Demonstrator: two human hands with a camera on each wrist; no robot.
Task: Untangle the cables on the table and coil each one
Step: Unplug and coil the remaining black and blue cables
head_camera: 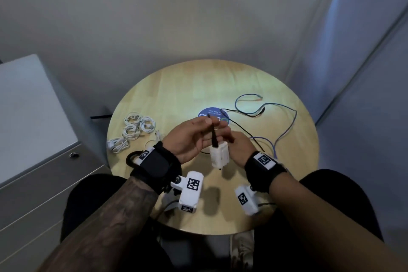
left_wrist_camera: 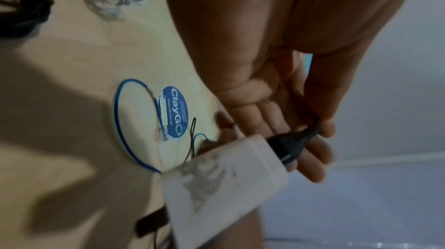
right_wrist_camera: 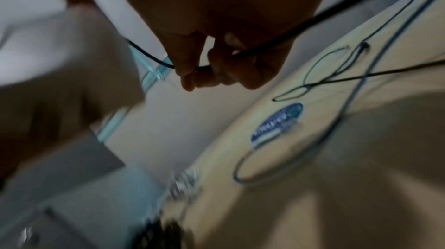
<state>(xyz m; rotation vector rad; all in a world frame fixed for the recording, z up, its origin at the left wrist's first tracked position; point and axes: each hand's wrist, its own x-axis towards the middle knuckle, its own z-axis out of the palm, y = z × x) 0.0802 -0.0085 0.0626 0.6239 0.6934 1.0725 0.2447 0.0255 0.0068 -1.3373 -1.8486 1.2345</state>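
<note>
Above the round wooden table (head_camera: pixel 176 86), my left hand (head_camera: pixel 194 137) pinches the black cable's plug (left_wrist_camera: pixel 301 135) between thumb and fingers. The plug sits in a white power adapter (head_camera: pixel 218 154) that hangs below it. My right hand (head_camera: pixel 238 148) is just right of the adapter, its fingers (right_wrist_camera: pixel 216 70) curled round the black cable (right_wrist_camera: pixel 277 45). From there the black cable (head_camera: pixel 242 115) trails loose across the table to the right. It crosses a blue cable (head_camera: pixel 287 126) lying in wide loops. Whether my right hand also touches the adapter is hidden.
Several coiled white cables (head_camera: pixel 134 128) lie together at the table's left. A blue round sticker (head_camera: pixel 212 113) marks the table's middle. A grey drawer cabinet (head_camera: pixel 33 117) stands close on the left, with walls behind and to the right.
</note>
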